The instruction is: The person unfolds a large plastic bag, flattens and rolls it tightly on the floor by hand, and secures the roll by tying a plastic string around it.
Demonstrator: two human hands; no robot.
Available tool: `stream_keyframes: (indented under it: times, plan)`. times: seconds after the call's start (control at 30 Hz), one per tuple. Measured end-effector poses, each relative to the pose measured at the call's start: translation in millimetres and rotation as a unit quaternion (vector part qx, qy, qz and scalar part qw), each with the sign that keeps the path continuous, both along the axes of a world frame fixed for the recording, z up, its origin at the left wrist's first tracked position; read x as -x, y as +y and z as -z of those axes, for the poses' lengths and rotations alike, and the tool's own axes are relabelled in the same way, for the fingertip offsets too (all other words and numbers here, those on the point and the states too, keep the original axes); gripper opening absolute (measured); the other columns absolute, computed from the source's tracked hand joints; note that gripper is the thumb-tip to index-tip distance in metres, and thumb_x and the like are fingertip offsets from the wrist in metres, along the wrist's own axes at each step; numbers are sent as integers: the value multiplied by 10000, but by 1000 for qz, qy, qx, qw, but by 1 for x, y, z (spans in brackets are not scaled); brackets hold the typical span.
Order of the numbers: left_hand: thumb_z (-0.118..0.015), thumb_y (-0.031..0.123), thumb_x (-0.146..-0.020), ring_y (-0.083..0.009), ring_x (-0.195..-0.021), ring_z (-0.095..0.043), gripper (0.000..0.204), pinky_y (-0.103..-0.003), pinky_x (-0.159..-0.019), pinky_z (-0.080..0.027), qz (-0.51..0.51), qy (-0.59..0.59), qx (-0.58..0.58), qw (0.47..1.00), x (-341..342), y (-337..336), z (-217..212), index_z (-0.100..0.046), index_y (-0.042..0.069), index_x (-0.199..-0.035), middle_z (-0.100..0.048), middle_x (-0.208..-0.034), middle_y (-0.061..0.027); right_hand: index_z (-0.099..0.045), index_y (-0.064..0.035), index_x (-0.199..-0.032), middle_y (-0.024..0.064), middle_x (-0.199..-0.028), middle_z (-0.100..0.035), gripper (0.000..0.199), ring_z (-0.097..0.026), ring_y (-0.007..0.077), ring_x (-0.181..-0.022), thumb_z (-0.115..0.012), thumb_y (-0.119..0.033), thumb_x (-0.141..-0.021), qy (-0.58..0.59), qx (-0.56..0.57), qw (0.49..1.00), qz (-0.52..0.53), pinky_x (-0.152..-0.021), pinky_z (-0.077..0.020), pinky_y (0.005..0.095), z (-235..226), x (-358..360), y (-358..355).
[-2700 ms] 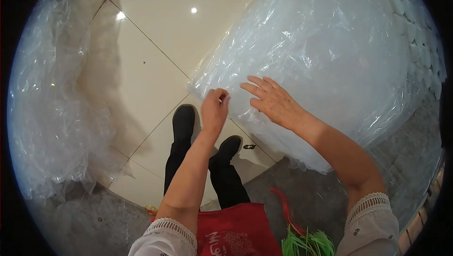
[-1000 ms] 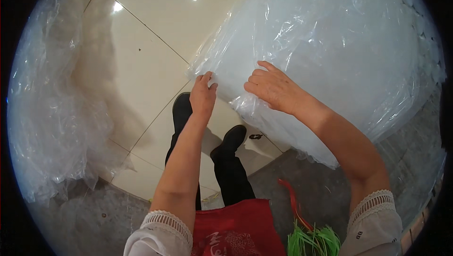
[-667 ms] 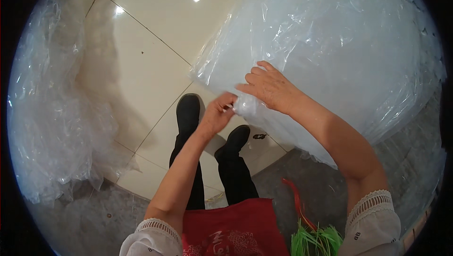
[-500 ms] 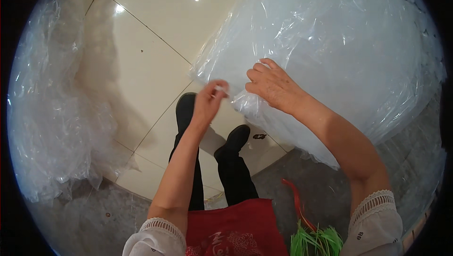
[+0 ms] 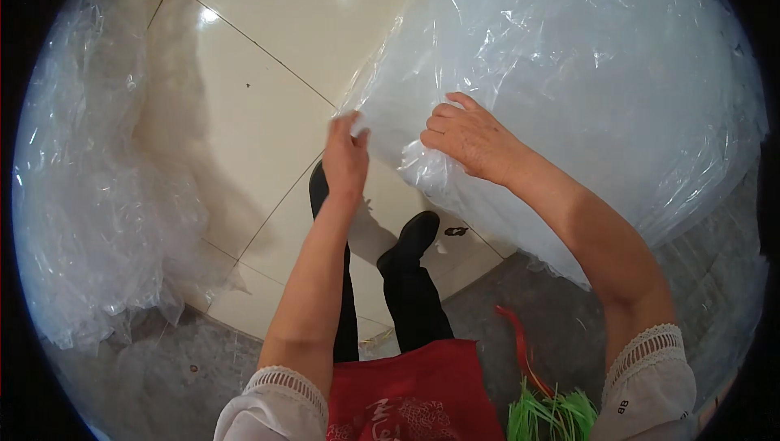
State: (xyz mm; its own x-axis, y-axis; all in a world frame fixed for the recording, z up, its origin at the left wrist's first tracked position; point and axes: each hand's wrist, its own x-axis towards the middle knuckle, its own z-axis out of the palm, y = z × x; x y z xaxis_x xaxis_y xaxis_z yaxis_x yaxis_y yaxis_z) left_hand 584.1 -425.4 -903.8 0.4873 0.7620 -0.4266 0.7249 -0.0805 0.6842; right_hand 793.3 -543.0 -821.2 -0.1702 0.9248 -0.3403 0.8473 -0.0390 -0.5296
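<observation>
A large pile of clear plastic film (image 5: 569, 99) spreads from the middle to the right. My right hand (image 5: 473, 140) is closed on the film near its left corner, where it bunches into shiny folds below the fingers. My left hand (image 5: 348, 152) is at the left edge of the film, slightly blurred. Its thumb and fingers are apart, and nothing shows between them. Whether the left fingertips touch the film cannot be made out.
A second heap of crumpled clear film (image 5: 106, 197) lies at the left. My black shoes (image 5: 418, 234) stand on cream floor tiles (image 5: 260, 116). A red strip (image 5: 516, 339) and a bunch of green strips (image 5: 552, 417) lie at lower right, over grey flooring.
My left hand has moved up and slightly left to the film's edge; the small white bit seen at its fingers no longer shows there. The right hand keeps its hold on the film.
</observation>
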Motion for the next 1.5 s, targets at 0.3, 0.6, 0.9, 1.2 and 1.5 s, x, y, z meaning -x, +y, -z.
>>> stream_keyframes:
  times: [0.3, 0.6, 0.9, 1.2, 1.5]
  plan:
    - [-680, 86, -904, -95, -766, -577, 180, -278, -716, -492, 52, -93, 482, 870, 3, -24, -14, -712, 39, -1074, -676, -934, 24, -632, -130, -923, 11, -999, -599, 301, -563, 207, -1127, -712, 61, -705, -41, 63, 997, -13, -1158, -347, 452, 3, 0, -9]
    - [-691, 108, -889, -238, -885, -652, 237, -358, -817, -508, 158, 68, 167, 971, 23, 25, 52, -664, 11, -1103, -693, -990, -120, -602, -123, -882, 32, -1268, -554, 252, -529, 247, -1224, -657, 80, -744, -8, -61, 997, 36, -1166, -338, 451, 3, 14, 10]
    - [-701, 233, -927, -311, -1050, -635, 305, -438, -896, -499, 148, 55, -113, 981, 24, 84, 58, -642, 58, -1170, -665, -1172, -139, -634, -160, -986, -15, -939, -613, 275, -561, 215, -1127, -667, 18, -778, -6, -105, 993, 51, -1131, -358, 446, 29, 14, 42]
    - [-509, 63, -961, -92, -786, -500, 163, -271, -721, -439, 210, 9, 206, 956, 10, 108, 22, -655, 1, -998, -578, -819, -3, -666, -172, -1052, -22, -1178, -639, 223, -512, 226, -1262, -613, -107, -845, -96, -200, 957, 185, -1122, -376, 426, 42, 29, 55]
    - [-542, 48, -1011, -306, -1250, -554, 399, -402, -1009, -481, 189, -71, -111, 973, -66, 106, -49, -507, 34, -1409, -523, -1415, -158, -593, -114, -1407, 181, -1536, -434, 485, -328, 400, -1461, -591, -143, -922, -176, -159, 724, 648, -1159, -233, 603, -105, 48, -138]
